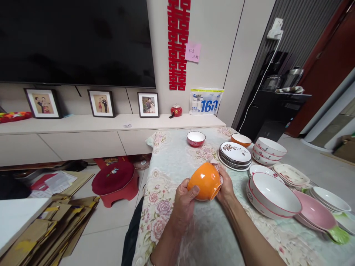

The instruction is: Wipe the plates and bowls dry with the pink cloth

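Note:
An orange bowl (204,181) is held tilted above the flowered tablecloth, its glossy outside and foot ring facing me. My left hand (186,199) grips its left edge, thumb on the outer wall. On the other side, my right hand (225,184) holds a pale cloth or tissue (217,166) against the bowl; some of its fingers are hidden. Beyond the hands sits a red bowl with a white inside (196,139). A stack of dark-edged plates (235,153) stands just to the right of the held bowl, with another orange bowl (241,140) behind it.
The tablecloth (162,207) bears stacked white bowls (269,147), large white bowls (276,194), pink dishes (314,210) and small white dishes (330,197) at right. Behind are a low cabinet (83,127) and a plastic pack (206,101). A red stool (115,181) stands left.

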The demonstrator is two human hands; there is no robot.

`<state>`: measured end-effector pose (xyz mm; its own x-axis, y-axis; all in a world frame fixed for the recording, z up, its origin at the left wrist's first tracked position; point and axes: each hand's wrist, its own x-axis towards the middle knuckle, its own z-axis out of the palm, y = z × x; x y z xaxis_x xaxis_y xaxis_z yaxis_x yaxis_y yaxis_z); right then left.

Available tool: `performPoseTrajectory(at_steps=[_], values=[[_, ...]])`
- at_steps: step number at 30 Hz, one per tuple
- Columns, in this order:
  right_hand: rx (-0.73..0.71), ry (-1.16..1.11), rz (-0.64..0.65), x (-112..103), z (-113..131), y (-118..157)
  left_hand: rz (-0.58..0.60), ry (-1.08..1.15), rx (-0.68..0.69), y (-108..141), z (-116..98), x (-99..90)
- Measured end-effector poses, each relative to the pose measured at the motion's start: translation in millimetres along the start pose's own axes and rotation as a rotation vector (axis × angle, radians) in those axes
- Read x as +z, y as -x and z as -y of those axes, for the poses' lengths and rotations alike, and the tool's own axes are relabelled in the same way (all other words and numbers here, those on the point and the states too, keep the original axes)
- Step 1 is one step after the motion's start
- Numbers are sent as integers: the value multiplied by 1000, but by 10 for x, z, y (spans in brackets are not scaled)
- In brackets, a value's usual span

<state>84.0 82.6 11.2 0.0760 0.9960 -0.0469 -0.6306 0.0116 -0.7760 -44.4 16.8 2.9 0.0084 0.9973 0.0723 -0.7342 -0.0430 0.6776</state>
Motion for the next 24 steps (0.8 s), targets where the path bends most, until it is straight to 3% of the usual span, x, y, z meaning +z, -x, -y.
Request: performPoseTrajectory(at_steps=[4, 7, 12, 18, 21, 24], values=[[264, -163, 9, 48, -36, 26, 16, 75, -4, 0, -61, 30], [239, -161, -13, 15, 26, -14, 42, 48, -35, -9, -80, 7], [-81, 105, -53, -71, 163, -70, 32, -102, -86, -22, -98, -46], [-291, 451, -7, -118, 156, 2, 24, -159, -100, -8, -77, -70], [-585, 700, 123, -66, 147, 91, -19, -180, -61, -17, -21, -72], [-879, 906, 368, 66, 150, 224, -33, -161, 6, -32, 19, -64]])
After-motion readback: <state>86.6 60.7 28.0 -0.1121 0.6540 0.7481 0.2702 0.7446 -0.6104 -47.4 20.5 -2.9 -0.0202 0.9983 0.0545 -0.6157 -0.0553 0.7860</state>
